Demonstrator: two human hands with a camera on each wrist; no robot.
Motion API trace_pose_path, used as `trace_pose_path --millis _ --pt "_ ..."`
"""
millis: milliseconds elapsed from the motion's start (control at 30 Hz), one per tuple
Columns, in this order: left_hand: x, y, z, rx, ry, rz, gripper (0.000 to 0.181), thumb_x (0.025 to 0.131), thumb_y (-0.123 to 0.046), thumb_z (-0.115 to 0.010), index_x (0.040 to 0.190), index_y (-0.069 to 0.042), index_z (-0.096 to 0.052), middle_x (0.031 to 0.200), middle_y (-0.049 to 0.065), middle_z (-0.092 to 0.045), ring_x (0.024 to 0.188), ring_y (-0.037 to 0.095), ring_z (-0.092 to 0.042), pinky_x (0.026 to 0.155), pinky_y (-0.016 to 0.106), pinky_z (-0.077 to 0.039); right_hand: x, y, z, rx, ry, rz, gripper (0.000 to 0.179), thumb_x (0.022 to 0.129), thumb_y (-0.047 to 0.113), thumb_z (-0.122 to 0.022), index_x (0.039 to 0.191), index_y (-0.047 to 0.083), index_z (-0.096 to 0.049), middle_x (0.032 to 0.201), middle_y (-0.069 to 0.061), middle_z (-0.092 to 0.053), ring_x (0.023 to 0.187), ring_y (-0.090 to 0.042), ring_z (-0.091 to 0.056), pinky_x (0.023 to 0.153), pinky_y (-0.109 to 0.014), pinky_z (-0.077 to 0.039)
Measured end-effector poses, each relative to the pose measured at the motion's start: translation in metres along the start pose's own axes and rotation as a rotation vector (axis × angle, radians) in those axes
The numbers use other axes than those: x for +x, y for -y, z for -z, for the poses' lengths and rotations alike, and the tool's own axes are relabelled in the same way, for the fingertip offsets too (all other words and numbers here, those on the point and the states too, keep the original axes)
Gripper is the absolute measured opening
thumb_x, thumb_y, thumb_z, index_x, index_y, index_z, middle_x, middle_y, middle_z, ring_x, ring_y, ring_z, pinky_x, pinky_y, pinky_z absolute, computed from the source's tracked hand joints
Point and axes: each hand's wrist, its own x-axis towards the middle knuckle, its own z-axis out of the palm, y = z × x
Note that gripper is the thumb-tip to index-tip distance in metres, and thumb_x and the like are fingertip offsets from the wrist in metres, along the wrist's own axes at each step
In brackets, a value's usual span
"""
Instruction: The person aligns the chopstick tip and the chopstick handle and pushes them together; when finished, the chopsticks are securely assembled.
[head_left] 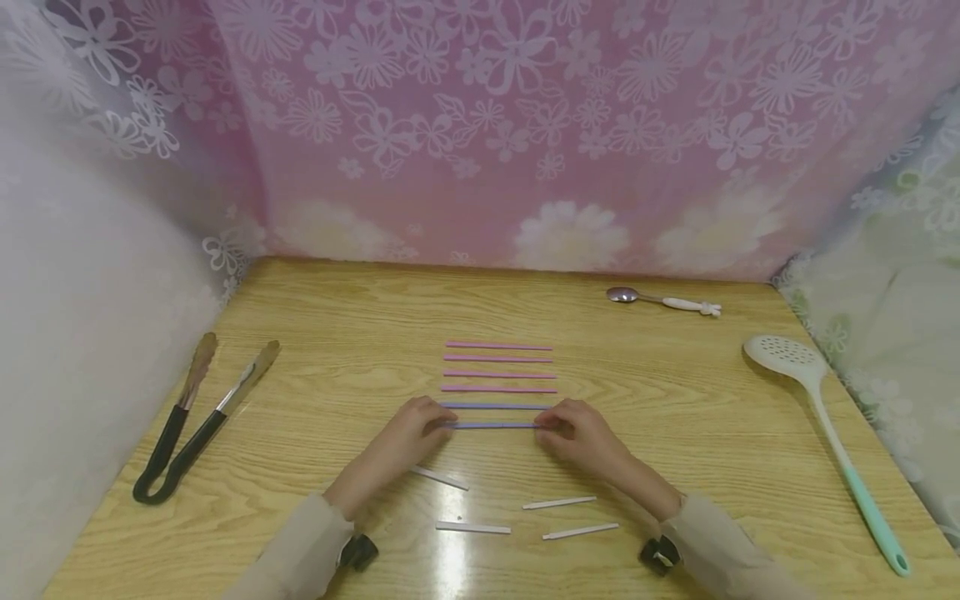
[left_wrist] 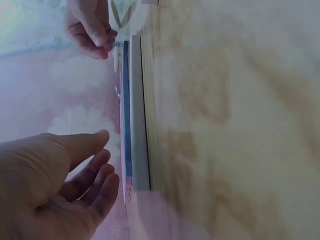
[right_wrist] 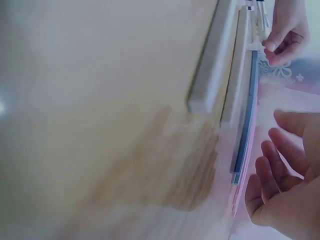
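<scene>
My left hand is at the left end of the nearer thin blue stick; my right hand is at its right end. Both wrist views show loosely bent fingers with nothing between them, slightly apart from the sticks. Just beyond lies a second blue stick, roughly parallel. Farther back, several pink sticks lie in spaced rows. Nearer the person, white sticks lie loose: one white stick partly behind the left hand, another white stick closer, and two white sticks to the right.
Metal tongs with black handles lie spread at the left. A spoon with a white handle lies at the back right. Along the right edge rests a slotted turner with a mint handle. A pink floral curtain hangs behind the wooden table.
</scene>
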Motion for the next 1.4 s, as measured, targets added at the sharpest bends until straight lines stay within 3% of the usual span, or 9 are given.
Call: trace_pose_path --millis 167,400,533,667,800,967,1200,1400 --pt "-0.012 0.0 0.005 -0.049 0.029 0.0 0.018 0.092 -0.012 -0.062 0.105 -0.002 -0.069 0.096 0.004 -0.066 0.09 0.019 -0.059 0.081 0.032 -0.051 -0.014 -0.001 0.005 0.052 0.062 0.019 0.016 0.084 0.013 -0.072 0.098 0.006 -0.07 0.089 0.004 -0.064 0.082 -0.01 -0.057 0.071 -0.025 -0.05" --pt "-0.031 0.001 0.01 -0.099 0.099 0.001 0.021 0.092 -0.012 -0.062 0.11 -0.002 -0.068 0.099 0.002 -0.068 0.092 0.016 -0.061 0.084 0.03 -0.052 -0.036 0.005 0.012 0.15 0.247 -0.048 0.026 0.087 0.029 -0.07 0.105 0.01 -0.068 0.098 0.003 -0.063 0.091 -0.011 -0.057 0.081 -0.026 -0.051" --pt "-0.039 0.001 0.011 -0.118 0.127 0.016 0.024 0.091 -0.02 -0.065 0.109 -0.005 -0.069 0.101 0.0 -0.069 0.096 0.016 -0.06 0.086 0.029 -0.051 -0.044 0.009 0.015 0.165 0.315 -0.032 0.033 0.085 0.032 -0.07 0.107 0.008 -0.066 0.097 0.002 -0.061 0.087 -0.01 -0.053 0.077 -0.023 -0.05" --pt "-0.043 0.002 0.009 -0.123 0.158 0.022 0.028 0.089 -0.026 -0.066 0.11 -0.008 -0.069 0.103 -0.003 -0.068 0.098 0.017 -0.058 0.087 0.029 -0.05 -0.051 0.011 0.014 0.184 0.337 -0.032 0.032 0.084 0.03 -0.071 0.107 0.008 -0.066 0.093 0.004 -0.059 0.084 -0.007 -0.05 0.073 -0.021 -0.048" --pt "-0.045 0.004 0.006 -0.111 0.179 0.009 0.026 0.088 -0.024 -0.067 0.109 -0.009 -0.07 0.102 -0.004 -0.068 0.099 0.017 -0.056 0.088 0.029 -0.049 -0.055 0.012 0.013 0.216 0.363 -0.062 0.029 0.085 0.028 -0.071 0.106 0.008 -0.066 0.093 0.004 -0.056 0.085 -0.007 -0.048 0.074 -0.02 -0.047" --pt "-0.045 0.005 0.005 -0.124 0.202 0.012 0.02 0.089 -0.017 -0.066 0.106 -0.009 -0.071 0.1 -0.004 -0.066 0.097 0.016 -0.054 0.085 0.025 -0.05 -0.055 0.013 0.011 0.196 0.351 -0.045 0.02 0.084 0.021 -0.071 0.098 0.008 -0.067 0.09 0.005 -0.055 0.082 -0.006 -0.046 0.071 -0.02 -0.046" --pt "-0.046 0.003 0.005 -0.083 0.192 0.013 0.016 0.09 -0.016 -0.064 0.103 -0.011 -0.072 0.094 -0.011 -0.063 0.094 0.012 -0.054 0.088 0.033 -0.046 -0.053 0.017 0.009 0.164 0.345 -0.121 0.006 0.085 0.015 -0.07 0.09 0.012 -0.068 0.082 0.009 -0.052 0.077 -0.005 -0.045 0.066 -0.02 -0.043" --pt "-0.046 0.003 0.002 -0.09 0.15 -0.024 0.016 0.091 -0.015 -0.063 0.103 -0.01 -0.072 0.095 -0.007 -0.065 0.093 0.012 -0.055 0.083 0.028 -0.048 -0.053 0.017 0.006 0.185 0.307 -0.106 0.007 0.087 0.017 -0.068 0.091 0.011 -0.068 0.082 0.008 -0.055 0.075 -0.003 -0.048 0.066 -0.019 -0.046"
